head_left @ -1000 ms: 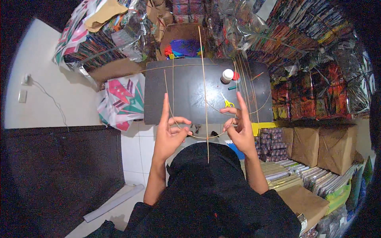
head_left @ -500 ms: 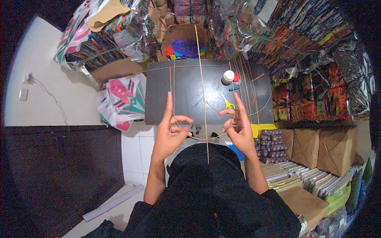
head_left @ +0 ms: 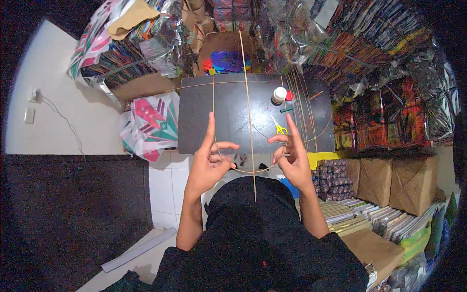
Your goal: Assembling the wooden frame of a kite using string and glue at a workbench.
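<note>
My left hand point(head_left: 210, 160) and my right hand point(head_left: 291, 155) are raised in front of me, index fingers pointing up, each pinching one side of a thin bent bamboo strip point(head_left: 243, 170) that bows between them. A long straight bamboo stick point(head_left: 248, 107) crosses the bow in the middle and runs away over the dark board point(head_left: 228, 121). On the board lie more thin sticks point(head_left: 299, 104), yellow-handled scissors point(head_left: 278, 127) and a white glue bottle point(head_left: 278, 94) with a red cap beside it.
Stacks of colourful kites and foil-wrapped bundles point(head_left: 369, 48) surround the board. A printed kite point(head_left: 151, 124) leans at the board's left. Brown paper parcels point(head_left: 389, 180) and small boxes point(head_left: 333, 173) sit at the right. White wall with a cable point(head_left: 58, 117) at left.
The hands hold nearly the same pose; the bent strip and straight stick have shifted only slightly between my fingers.
</note>
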The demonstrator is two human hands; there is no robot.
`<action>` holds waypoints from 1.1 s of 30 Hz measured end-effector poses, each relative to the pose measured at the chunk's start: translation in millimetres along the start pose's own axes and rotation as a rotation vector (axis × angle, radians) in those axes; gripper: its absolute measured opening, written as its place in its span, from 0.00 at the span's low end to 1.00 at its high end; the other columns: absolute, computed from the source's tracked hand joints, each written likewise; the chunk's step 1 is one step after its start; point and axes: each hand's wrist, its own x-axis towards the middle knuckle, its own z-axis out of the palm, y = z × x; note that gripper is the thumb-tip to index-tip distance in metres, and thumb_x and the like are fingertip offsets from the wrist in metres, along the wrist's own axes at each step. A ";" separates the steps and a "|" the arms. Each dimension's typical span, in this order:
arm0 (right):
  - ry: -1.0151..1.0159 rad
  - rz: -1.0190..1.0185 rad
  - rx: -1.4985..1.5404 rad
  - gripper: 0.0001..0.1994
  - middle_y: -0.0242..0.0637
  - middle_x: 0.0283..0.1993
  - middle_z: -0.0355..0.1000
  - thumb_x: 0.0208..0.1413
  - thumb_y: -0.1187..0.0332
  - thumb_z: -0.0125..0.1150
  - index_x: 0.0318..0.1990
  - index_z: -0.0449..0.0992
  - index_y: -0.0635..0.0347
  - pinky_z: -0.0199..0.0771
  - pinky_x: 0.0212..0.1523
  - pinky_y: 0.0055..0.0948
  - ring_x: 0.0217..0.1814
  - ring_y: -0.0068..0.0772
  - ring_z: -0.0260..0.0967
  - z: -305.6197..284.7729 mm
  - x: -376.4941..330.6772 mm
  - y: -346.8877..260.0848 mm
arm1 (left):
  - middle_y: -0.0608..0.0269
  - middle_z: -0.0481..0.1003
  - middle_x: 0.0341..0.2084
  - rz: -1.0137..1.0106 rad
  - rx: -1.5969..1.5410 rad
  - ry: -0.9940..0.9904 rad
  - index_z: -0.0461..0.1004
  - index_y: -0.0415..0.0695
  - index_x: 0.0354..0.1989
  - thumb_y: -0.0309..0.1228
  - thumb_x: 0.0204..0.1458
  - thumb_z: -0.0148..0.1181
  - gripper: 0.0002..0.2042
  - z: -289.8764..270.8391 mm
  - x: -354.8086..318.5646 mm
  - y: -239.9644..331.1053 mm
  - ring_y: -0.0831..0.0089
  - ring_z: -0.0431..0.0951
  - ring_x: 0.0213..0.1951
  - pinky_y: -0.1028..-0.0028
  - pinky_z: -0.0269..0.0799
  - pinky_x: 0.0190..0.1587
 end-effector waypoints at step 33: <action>0.343 0.088 0.139 0.51 0.51 0.57 0.70 0.57 0.84 0.55 0.77 0.26 0.42 0.77 0.30 0.22 0.37 0.28 0.77 11.2 -13.4 15.9 | 0.42 0.76 0.48 -0.004 -0.264 0.448 0.19 0.57 0.76 0.16 0.57 0.60 0.54 25.2 -23.3 -39.0 0.66 0.83 0.35 0.72 0.81 0.35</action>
